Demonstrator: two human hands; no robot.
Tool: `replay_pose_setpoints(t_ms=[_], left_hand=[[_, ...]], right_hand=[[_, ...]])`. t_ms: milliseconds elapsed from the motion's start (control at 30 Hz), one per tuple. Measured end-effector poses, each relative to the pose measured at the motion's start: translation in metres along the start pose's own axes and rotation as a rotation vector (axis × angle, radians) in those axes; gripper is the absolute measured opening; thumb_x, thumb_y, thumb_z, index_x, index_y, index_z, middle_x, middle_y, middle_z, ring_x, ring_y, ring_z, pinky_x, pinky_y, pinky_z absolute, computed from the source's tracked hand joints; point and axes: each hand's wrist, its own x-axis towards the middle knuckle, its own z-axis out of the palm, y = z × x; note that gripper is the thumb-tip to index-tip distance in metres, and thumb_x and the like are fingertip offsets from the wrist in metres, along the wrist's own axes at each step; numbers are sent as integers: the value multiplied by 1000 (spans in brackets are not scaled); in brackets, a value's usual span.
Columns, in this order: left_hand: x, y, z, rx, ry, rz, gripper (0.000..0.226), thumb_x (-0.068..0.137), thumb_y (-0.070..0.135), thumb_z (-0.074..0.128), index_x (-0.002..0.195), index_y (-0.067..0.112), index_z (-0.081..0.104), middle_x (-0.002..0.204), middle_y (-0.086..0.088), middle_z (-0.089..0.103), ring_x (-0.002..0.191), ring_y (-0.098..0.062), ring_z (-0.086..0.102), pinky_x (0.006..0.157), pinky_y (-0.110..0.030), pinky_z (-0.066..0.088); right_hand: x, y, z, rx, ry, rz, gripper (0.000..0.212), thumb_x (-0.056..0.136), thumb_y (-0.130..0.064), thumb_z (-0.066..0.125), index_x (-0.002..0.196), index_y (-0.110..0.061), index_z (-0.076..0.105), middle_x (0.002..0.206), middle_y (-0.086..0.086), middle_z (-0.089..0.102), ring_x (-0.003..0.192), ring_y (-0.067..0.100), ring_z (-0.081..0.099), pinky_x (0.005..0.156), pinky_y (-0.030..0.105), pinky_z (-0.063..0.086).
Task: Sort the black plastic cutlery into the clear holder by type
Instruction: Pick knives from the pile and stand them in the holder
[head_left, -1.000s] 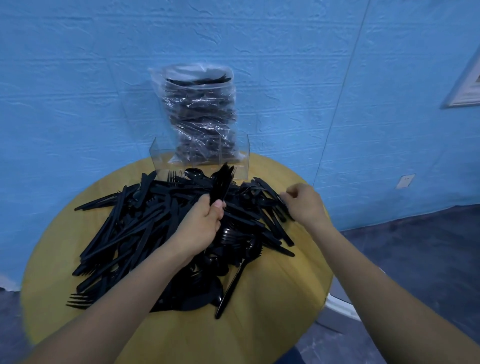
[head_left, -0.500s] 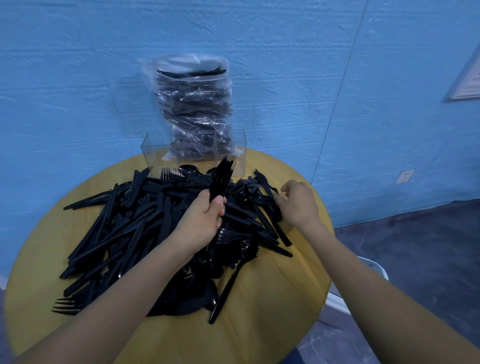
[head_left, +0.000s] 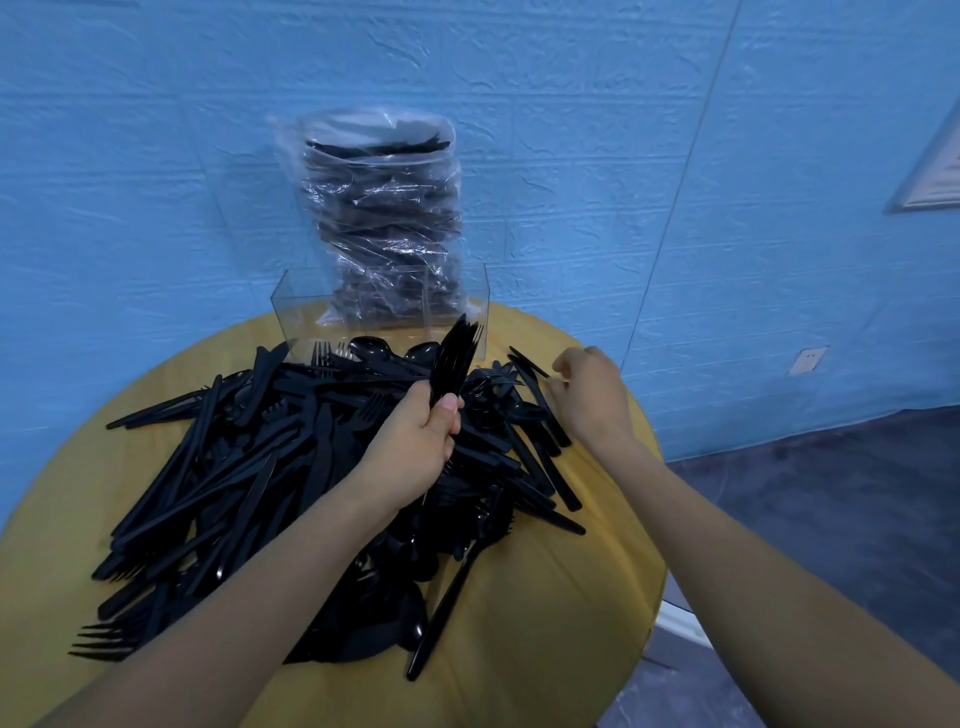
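cutlery pile (head_left: 291, 467) on table (head_left: 545, 623), holder (head_left: 311, 312) behind (bag (head_left: 384, 218) beyond)

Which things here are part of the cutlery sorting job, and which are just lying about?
Part of the job:
- cutlery pile on the table
- fork bundle gripped in the left hand
- right hand reaching into the pile's edge
- clear holder behind the pile

Just lying about:
- bag of cutlery behind the holder
- wall socket
- framed notice

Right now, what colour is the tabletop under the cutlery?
Yellow; the tabletop shows best in the head view, the only one.
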Motion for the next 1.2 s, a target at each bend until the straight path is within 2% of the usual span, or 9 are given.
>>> replay_pose_setpoints(t_ms=[100,233,300,400,500,633,733,967,1200], left_hand=[[0,0,0,-1,-1,5,19,102,23,32,91,19,46,76,4,45,59,-9,40,60,-26,37],[-2,1,-2,-2,2,30,18,102,22,31,91,20,46,75,4,46,58,-8,40,59,-25,37],[-2,1,-3,-2,4,33,18,102,22,31,91,19,46,76,4,46,57,-7,40,57,-24,37],[-2,1,-3,3,0,27,18,102,21,31,92,19,46,76,4,46,57,-8,40,57,-24,37],[-3,0,-3,-1,-13,18,18,102,22,31,92,21,46,76,4,46,58,-8,40,58,-24,37],[-6,-1,-4,-11,-11,1,19,102,22,31,91,21,46,77,4,45,58,-9,40,58,-24,36],[-8,0,-5,-11,-6,-3,19,102,22,31,90,20,46,77,4,45,58,-9,40,57,-24,36],[-12,-1,-6,-8,-8,-15,19,102,23,32,91,19,46,77,4,46,59,-9,40,57,-23,37],[-20,0,-7,-75,17,-21,20,102,23,32,92,15,47,76,3,46,58,-9,40,57,-26,38]], right_hand=[[1,-12,6,-27,-166,-3,22,92,-25,60,89,-3,57,94,12,58,81,25,52,65,31,41],[5,-19,6,-76,-264,83,42,89,-27,66,63,-13,36,74,7,44,66,22,43,47,27,28],[6,-19,3,-82,-313,125,42,89,-24,66,63,-13,35,71,5,44,63,20,45,50,27,34],[4,-19,0,-66,-329,186,38,88,-18,67,66,-14,36,74,5,46,74,24,51,60,33,41],[2,-18,0,-41,-333,221,30,88,-10,62,68,-12,39,75,7,51,73,24,52,59,32,43],[-2,-20,-3,-27,-376,241,33,89,-19,63,69,-13,38,71,4,47,73,24,52,62,32,42],[-6,-21,-8,-76,-433,204,33,91,-25,61,70,-12,40,68,3,48,62,18,47,58,31,40],[-18,-15,-21,-145,-495,130,33,94,-23,55,65,-12,43,61,2,46,55,16,42,49,26,34],[-31,-12,-49,107,-384,118,46,93,-12,51,54,-15,26,50,-1,25,45,15,24,49,26,23]])
